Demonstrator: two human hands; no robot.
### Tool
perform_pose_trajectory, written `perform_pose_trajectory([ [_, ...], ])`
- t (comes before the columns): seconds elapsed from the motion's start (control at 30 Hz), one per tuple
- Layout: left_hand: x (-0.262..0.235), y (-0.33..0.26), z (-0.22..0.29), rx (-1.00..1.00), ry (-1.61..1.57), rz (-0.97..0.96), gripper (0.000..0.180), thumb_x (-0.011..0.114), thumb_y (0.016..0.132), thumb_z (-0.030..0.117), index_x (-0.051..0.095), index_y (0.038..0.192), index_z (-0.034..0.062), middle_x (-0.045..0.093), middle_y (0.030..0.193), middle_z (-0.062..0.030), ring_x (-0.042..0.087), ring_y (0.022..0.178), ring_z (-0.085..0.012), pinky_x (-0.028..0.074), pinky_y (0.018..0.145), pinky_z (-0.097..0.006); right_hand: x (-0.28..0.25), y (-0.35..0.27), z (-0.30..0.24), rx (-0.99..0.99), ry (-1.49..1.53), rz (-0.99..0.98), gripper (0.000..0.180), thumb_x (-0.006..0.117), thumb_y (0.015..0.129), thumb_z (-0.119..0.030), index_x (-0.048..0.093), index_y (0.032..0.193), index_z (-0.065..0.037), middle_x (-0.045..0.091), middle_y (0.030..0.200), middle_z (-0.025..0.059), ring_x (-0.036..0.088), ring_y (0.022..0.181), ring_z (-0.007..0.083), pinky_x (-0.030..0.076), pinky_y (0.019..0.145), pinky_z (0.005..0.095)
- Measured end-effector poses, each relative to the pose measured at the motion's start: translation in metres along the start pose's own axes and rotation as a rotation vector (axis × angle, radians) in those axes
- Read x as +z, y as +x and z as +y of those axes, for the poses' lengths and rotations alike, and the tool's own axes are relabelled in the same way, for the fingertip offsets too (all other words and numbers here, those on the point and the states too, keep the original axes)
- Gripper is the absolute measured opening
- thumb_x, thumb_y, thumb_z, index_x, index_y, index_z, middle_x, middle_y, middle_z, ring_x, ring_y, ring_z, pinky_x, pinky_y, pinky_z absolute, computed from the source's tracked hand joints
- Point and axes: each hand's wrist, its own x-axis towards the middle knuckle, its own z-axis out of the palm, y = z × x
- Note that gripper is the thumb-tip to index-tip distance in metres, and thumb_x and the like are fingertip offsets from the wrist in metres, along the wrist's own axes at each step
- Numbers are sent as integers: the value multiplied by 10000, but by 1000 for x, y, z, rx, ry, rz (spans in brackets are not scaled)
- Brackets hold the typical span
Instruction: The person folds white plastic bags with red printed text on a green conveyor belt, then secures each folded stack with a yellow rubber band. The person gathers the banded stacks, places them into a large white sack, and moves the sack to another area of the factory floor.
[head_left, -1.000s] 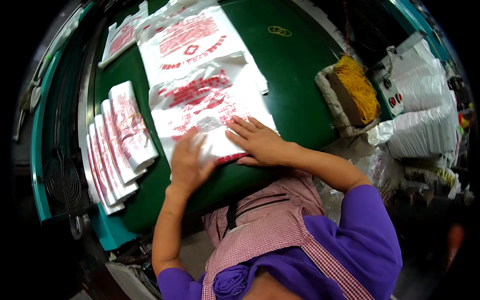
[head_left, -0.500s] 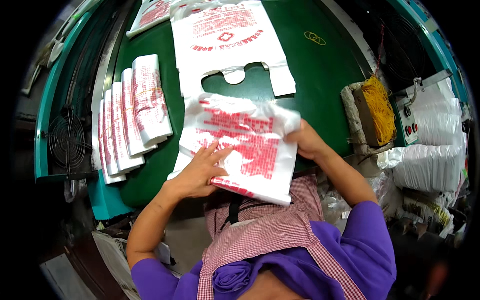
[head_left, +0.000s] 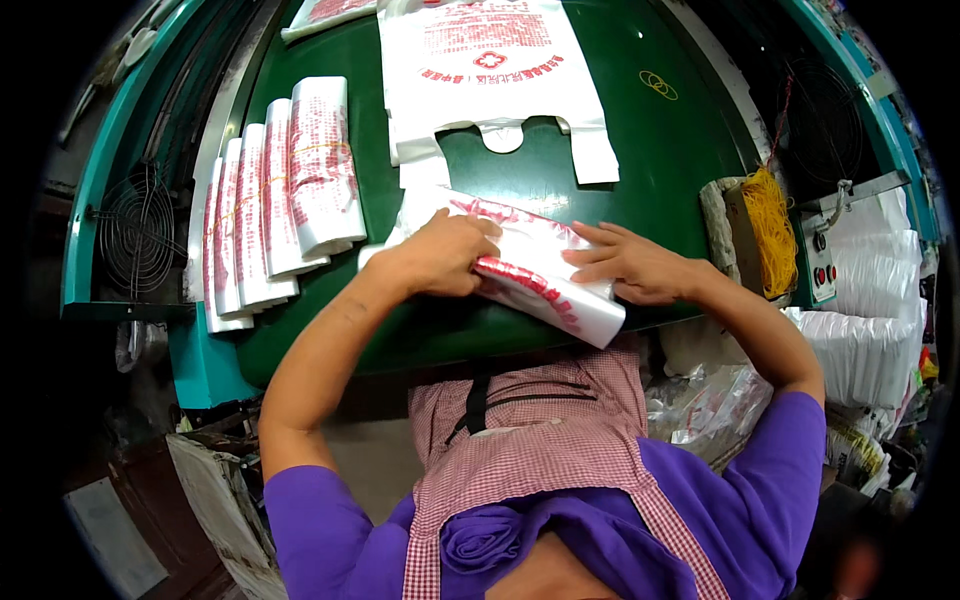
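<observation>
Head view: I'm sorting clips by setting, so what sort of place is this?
Probably a plastic-bag packing workshop: a green work table, folded bag bundles lined up, white bag stacks beside it, and both hands folding a bag bundle.

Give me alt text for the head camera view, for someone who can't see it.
Both hands, left hand and right hand, press a folded stack of white plastic bags on a green table. Rolled bag bundles lie to the left, a flat bag beyond.
</observation>
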Motion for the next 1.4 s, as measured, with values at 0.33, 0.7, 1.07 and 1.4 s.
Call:
perform_pose_trajectory([
  [0.33,11,-59,44,-315,-326,-103,492,651,743,174,537,1210,69,611,1033,-215,603,917,-358,492,741,-398,22,-1,-53,271,124,175,469,673,762,-362,593,1056,-4,619,1044,208,568,1017,354,478,813,417],
  [0.7,25,2,14,-240,-176,177,611,707,693,484,573,1120,67,572,971,-108,556,920,-295,471,791,-381,-64,35,159,699,319,1180,350,689,776,-222,638,1064,-30,645,1071,139,626,950,255,493,813,336],
  [1.07,43,-41,54,-447,-908,398,330,672,813,204,568,1043,-9,636,886,-99,619,797,-174,484,734,-297,-79,12,195,817,243,1542,123,588,848,-135,632,851,-20,649,803,123,628,743,242,496,670,347],
  [1.4,20,5,61,-74,-1894,854,412,628,877,146,481,1235,6,595,1052,-48,568,952,-114,487,836,-263,-22,65,-52,107,1501,990,240,472,881,30,522,1115,17,641,969,67,615,858,131,502,748,257],
])
